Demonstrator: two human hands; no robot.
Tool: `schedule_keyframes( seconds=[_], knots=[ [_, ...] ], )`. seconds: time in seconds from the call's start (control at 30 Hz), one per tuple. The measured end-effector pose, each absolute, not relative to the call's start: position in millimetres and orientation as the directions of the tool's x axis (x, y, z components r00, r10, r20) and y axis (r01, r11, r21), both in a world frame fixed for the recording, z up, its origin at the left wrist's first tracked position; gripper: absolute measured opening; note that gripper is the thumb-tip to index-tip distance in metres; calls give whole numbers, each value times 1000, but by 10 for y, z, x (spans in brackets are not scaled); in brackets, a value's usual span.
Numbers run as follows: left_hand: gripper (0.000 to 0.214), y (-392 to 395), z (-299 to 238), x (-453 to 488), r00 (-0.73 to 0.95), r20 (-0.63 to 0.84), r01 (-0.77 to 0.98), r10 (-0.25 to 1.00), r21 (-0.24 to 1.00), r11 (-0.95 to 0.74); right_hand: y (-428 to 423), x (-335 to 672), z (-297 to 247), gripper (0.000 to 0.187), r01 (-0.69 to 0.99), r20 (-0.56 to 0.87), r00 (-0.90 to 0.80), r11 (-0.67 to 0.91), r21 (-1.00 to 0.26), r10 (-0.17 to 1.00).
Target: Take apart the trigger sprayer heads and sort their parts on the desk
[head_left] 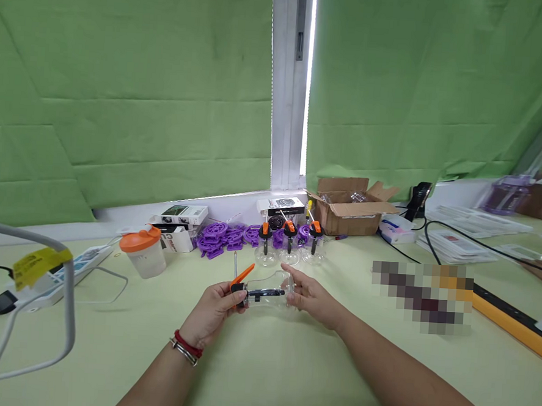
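My left hand [216, 310] is closed around the orange-and-black lever end of a clear plastic suction cup [265, 291], held sideways above the pale green table [260, 374]. My right hand [309, 294] grips the clear cup end with its fingers curled round the rim. A red thread and metal bangle sit on my left wrist. Three matching clear cups with orange tops [289, 244] stand upright in a row just beyond my hands.
Purple plastic parts [225, 237] lie by the wall. An orange-lidded jar [143, 253], small boxes, an open cardboard box [351, 208], a power strip [71, 270], cables, stacked papers and a grey metal frame [64, 313] surround the work area.
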State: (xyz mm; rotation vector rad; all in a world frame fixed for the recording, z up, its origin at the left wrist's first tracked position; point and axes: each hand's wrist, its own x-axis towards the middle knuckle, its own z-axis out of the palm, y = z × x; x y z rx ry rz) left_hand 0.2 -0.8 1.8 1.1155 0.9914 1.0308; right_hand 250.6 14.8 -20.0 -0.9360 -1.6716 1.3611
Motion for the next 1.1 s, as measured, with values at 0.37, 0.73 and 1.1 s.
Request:
schedule_keyframes(
  seconds=[0.37,0.73,1.1],
  knots=[
    [30,-13,6,9,228,-98,-109,969,986,125,157,2419,-210,62,89,-33,-408,4,-996,912],
    [29,-27,17,17,244,-103,-83,964,989,127,177,2384,-267,68,98,-228,-354,-206,-974,907],
    [28,-21,29,22,195,-131,-110,972,982,154,151,2471,-238,80,13,7,-381,13,-1000,925]
  ],
)
